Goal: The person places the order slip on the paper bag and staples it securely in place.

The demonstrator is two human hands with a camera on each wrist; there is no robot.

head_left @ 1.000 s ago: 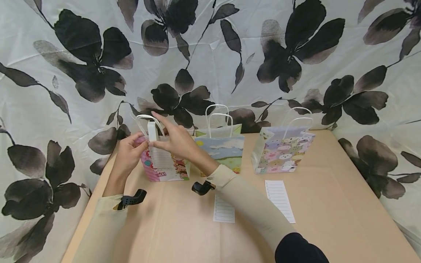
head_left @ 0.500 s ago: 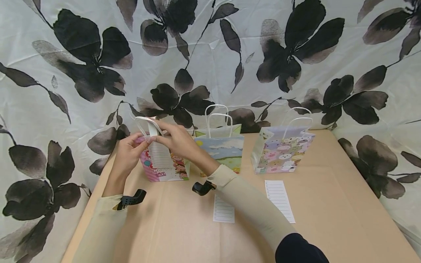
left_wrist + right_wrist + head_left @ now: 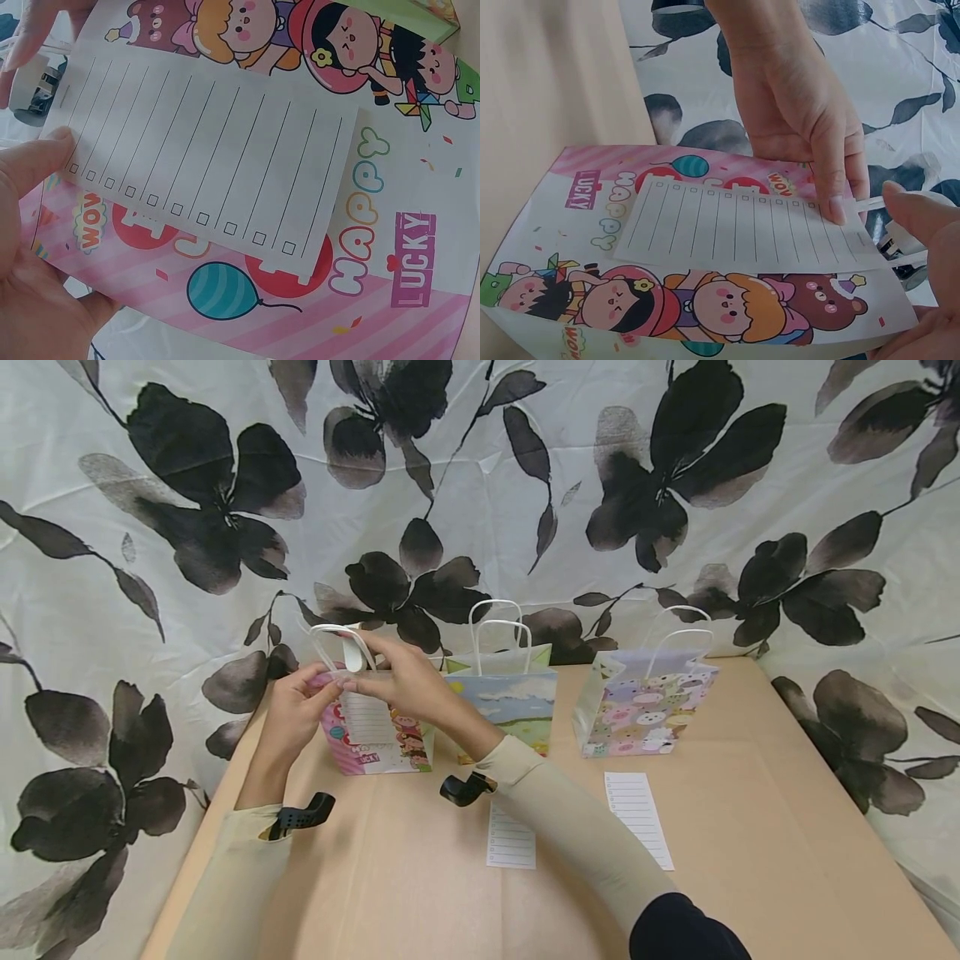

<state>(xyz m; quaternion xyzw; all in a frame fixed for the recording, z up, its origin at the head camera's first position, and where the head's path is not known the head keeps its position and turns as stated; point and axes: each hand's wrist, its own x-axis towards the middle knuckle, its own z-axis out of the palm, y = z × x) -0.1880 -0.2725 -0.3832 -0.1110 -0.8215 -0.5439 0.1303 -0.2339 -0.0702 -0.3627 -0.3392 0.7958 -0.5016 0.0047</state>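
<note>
- Pinching, thumb in front, the left hand (image 3: 295, 706) holds a white lined paper card (image 3: 369, 717) against the top of a pink-and-white cartoon-print paper bag (image 3: 347, 750) at far left.
- Beside it, the right hand (image 3: 408, 683) grips a small white device (image 3: 352, 653), perhaps a stapler, near the card's top edge.
- Fastening the card seems the step in hand, calling next for a steady squeeze.
- Rightward, a blue-and-green landscape-print paper bag (image 3: 510, 695) and a lilac animal-print paper bag (image 3: 639, 714) stand behind two lined slips (image 3: 639, 817) on the beige counter (image 3: 420, 877).
</note>
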